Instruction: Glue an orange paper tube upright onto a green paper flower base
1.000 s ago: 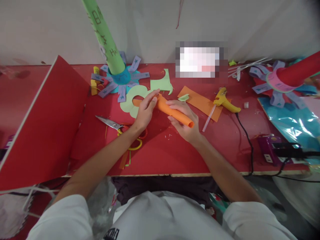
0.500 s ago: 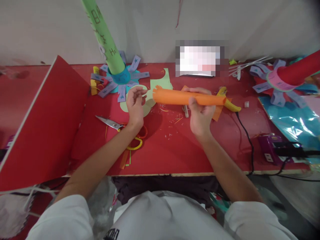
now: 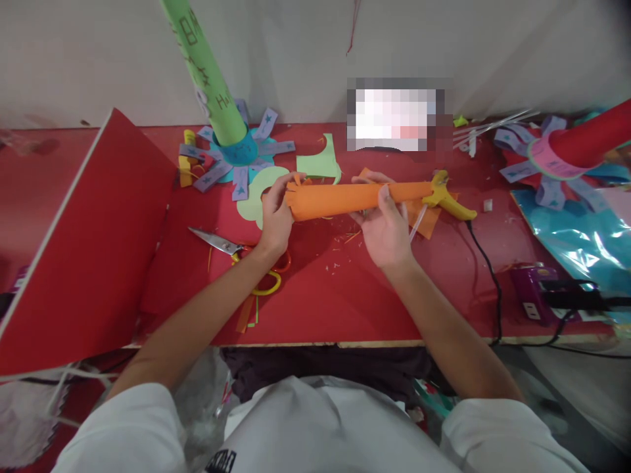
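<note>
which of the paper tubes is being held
The orange tube, its fringed end at the left hand and its middle in the right hand. The green tube and red tube touch neither hand.

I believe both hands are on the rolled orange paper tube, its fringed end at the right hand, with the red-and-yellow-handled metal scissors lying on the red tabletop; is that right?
Not quite: the head view shows the fringed end of the tube at the left hand, not the right hand. Both hands are indeed on the tube, and the scissors lie on the tabletop.
</note>
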A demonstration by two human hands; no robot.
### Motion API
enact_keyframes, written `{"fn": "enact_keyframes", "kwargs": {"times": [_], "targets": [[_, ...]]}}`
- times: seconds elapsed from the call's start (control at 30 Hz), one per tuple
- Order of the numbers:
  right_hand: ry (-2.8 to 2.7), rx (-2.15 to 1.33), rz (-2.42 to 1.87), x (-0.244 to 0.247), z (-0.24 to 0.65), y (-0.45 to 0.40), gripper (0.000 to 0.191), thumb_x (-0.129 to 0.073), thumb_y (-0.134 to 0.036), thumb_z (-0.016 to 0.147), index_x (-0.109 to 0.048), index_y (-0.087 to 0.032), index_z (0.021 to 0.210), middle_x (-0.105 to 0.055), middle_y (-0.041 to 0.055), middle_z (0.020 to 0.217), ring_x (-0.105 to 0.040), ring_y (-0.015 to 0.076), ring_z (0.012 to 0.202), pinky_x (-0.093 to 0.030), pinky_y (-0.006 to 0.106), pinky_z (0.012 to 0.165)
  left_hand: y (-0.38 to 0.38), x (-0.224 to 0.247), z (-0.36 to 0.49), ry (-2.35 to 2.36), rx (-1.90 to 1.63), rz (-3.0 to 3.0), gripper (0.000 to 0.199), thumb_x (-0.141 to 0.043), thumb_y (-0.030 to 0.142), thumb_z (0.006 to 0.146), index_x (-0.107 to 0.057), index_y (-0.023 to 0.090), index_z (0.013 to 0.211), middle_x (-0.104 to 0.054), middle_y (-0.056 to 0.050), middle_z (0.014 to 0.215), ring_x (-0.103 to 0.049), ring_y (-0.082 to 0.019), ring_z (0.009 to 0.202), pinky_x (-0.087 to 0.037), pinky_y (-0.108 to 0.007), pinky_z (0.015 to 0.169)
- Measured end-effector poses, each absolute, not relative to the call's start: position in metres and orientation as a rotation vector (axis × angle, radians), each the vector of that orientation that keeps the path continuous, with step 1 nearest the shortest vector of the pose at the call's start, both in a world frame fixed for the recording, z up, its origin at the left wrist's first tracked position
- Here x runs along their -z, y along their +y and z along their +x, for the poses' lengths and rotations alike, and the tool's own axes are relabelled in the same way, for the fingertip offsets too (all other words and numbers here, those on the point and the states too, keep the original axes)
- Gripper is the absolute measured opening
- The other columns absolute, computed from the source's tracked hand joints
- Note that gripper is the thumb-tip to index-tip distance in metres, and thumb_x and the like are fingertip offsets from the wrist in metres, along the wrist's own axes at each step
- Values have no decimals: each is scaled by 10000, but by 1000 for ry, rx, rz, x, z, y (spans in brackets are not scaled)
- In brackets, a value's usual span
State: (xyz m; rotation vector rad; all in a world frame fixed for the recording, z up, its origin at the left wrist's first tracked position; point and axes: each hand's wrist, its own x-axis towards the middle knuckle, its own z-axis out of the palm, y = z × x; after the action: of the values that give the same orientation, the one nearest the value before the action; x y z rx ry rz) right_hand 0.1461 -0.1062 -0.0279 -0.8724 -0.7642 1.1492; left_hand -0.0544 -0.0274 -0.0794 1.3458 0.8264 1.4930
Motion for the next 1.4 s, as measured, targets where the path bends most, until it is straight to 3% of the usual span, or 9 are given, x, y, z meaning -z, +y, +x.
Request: {"fn": "enact_keyframes", "kwargs": {"times": [0.2,0.4,0.57,0.63,0.83,0.93,1.03,1.2,1.4], "targets": [[-893,-1077,-873,24,139,-112,486,-908,-693,821,-752,-349,1127,-762,30,1395,-709,267,1320,-700,460,1052,-29,75,-54,719,-1342,1224,493,-712,704,998,-746,322,1308,-773,-90,1439,-721,-308,1399,-624,-453,1162],[-898,-972,-877,23,140,-112,423,-897,-629,874,-746,-344,1147,-752,26,1351,-710,270,1330,-689,490,1091,-27,75,-54,678,-1235,1216,673,-601,821,1001,-666,320,1445,-609,-77,1686,-468,-363,1666,-509,-544,1305],[-920,-888,-898,32,143,-107,410,-864,-625,915,-741,-339,1182,-708,44,1430,-695,310,1377,-675,582,1101,-32,75,-47,746,-1223,1269,728,-593,893,959,-710,331,1406,-599,-35,1687,-373,-353,1720,-385,-494,1409],[-943,-865,-912,37,144,-106,413,-844,-631,933,-731,-345,1209,-693,46,1479,-679,323,1411,-668,605,1105,-34,74,-45,750,-1252,1342,677,-637,857,966,-718,346,1404,-641,-29,1631,-413,-343,1700,-374,-482,1413],[-1084,-702,-943,43,141,-108,387,-759,-565,1023,-721,-359,1348,-695,64,1484,-722,304,1325,-708,546,1023,-35,74,-51,852,-1418,1508,473,-716,686,1030,-785,296,1290,-777,-70,1342,-712,-284,1337,-580,-414,1152],[-1212,-536,-973,44,140,-111,359,-744,-521,1044,-738,-350,1359,-705,79,1460,-695,314,1368,-664,560,1108,-32,75,-54,899,-1510,1452,433,-779,655,999,-804,287,1227,-774,-60,1262,-726,-231,1225,-591,-339,1048],[-1343,-413,-1007,48,141,-111,385,-712,-530,1065,-705,-355,1408,-702,86,1479,-644,333,1453,-536,640,1265,-32,72,-54,890,-1530,1375,393,-815,627,983,-814,262,1130,-775,-45,1137,-730,-183,1072,-597,-299,968],[-1511,-407,-890,50,145,-108,584,-742,-574,1035,-565,-393,1561,-596,96,1636,-580,359,1537,-528,679,1255,-35,64,-51,837,-1453,1224,393,-879,617,928,-795,235,974,-754,-15,943,-694,-138,864,-586,-261,831],[-1465,-509,-797,45,144,-106,360,-816,-481,1002,-679,-326,1297,-735,89,1407,-687,319,1415,-565,628,1246,-37,59,-51,841,-1358,1045,334,-853,566,955,-758,248,994,-798,-35,1035,-745,-162,933,-575,-242,758]]}}
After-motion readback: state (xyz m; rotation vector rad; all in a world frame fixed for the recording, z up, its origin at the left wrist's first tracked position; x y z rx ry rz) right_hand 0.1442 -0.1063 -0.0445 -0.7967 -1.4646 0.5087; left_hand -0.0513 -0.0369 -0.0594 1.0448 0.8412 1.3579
